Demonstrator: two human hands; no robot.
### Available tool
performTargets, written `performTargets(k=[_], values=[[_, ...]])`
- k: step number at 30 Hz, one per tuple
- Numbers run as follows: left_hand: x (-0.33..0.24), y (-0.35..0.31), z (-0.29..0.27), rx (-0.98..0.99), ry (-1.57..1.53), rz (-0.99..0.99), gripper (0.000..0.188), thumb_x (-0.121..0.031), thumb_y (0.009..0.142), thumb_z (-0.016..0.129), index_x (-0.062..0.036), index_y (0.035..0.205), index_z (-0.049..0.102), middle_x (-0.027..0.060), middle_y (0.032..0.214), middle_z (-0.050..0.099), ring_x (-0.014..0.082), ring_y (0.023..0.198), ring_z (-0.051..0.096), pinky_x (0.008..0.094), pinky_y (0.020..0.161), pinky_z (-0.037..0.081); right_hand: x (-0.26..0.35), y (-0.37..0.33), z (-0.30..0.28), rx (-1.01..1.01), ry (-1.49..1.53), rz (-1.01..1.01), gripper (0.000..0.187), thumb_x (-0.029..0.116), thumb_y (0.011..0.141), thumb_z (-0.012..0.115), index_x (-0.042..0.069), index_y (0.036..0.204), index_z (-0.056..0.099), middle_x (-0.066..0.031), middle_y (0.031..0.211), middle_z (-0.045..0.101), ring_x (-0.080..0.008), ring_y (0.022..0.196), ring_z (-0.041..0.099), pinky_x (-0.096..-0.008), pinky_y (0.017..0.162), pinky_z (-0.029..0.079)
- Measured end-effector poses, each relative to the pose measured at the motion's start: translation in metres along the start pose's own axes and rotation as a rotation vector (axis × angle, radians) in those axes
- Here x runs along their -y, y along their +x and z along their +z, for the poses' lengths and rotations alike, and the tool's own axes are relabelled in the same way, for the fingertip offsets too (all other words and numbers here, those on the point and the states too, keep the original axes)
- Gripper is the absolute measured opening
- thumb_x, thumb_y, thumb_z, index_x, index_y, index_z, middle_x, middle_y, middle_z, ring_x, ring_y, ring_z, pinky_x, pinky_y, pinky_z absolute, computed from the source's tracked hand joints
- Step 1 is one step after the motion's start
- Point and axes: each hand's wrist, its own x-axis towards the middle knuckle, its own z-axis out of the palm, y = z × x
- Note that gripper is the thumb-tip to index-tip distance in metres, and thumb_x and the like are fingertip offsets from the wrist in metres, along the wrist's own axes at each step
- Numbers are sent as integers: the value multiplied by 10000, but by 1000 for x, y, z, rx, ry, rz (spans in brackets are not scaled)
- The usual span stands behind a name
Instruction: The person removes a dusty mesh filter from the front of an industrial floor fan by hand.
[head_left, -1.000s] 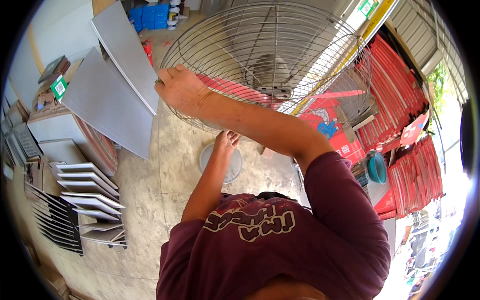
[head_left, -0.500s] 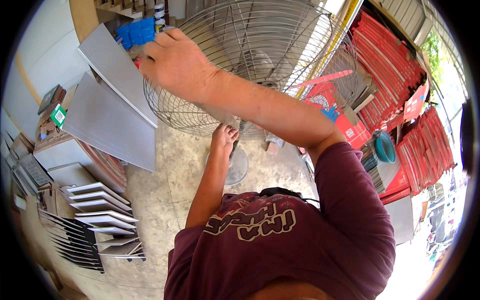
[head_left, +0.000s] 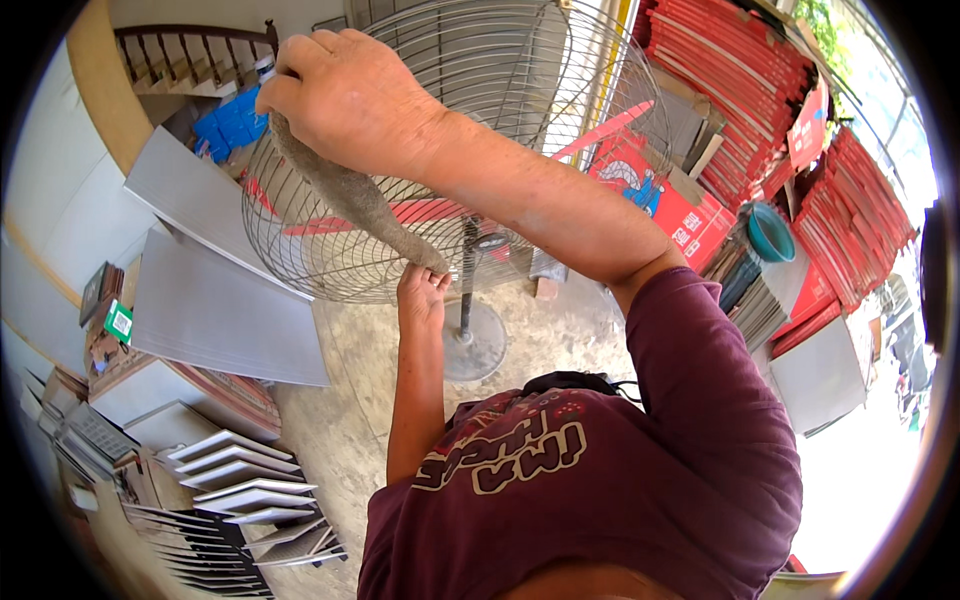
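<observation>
So my curled right hand (head_left: 350,105) has got a long grey-brown cloth (head_left: 355,195) slanting down to my pinching left hand (head_left: 424,292), round grey wire fan cage (head_left: 500,80) beyond.

White wall (head_left: 45,190) at 9 o'clock, stairs (head_left: 175,80) w/ dk railing (head_left: 200,30) at 10. Pale, stained flr (head_left: 355,350) twd 8; bright daylight (head_left: 870,490) approx 4 o'clock.

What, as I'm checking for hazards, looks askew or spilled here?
Mainly the red stacks at right: their edges look uneven and a red flap juts out, though the fisheye may exaggerate the slant. No spill shows around the fan base.
</observation>
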Motion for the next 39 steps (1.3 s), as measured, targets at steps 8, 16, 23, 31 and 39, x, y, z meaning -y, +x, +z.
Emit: performTargets(k=[8, 16, 23, 31, 39], values=[[1, -3, 16, 109, 107, 42, 260, -243, 781, 627, -112, 983, 529, -19, 919, 533, 126, 862, 455, 353, 833, 331, -38, -16, -55, -152, 3, 167, 129, 121, 652, 608, 170, 755, 667, -40, 740, 538, -217, 706, 565, -330, 575, 482], [5, -16, 42, 169, 143, 27, 292, -254, 809, 621, -110, 1045, 528, -9, 957, 562, 123, 891, 474, 350, 846, 318, -73, -40, -108, -97, 52, 345, 176, 87, 746, 565, 93, 911, 626, -108, 811, 537, -297, 755, 560, -366, 653, 477], [13, -20, 59, 206, 182, 51, 284, -230, 812, 621, -95, 1043, 528, 11, 973, 578, 137, 870, 493, 347, 840, 340, -102, -73, -138, -135, 60, 478, 166, 56, 767, 543, 84, 893, 647, -106, 753, 523, -266, 678, 551, -328, 606, 456], [29, -25, 85, 202, 262, 87, 124, -151, 807, 638, -98, 821, 527, 19, 841, 565, 120, 784, 500, 306, 778, 388, -140, -132, -167, -176, 149, 735, 195, 18, 772, 536, 38, 928, 651, -69, 810, 571, -156, 711, 560, -246, 645, 441], [50, -24, 107, 238, 469, 203, 162, -141, 799, 653, -51, 842, 525, 17, 794, 546, 113, 761, 484, 273, 732, 386, -186, -234, -178, -343, 173, 934, 185, 1, 794, 565, 36, 961, 636, -19, 817, 578, -90, 756, 526, -211, 682, 429]])
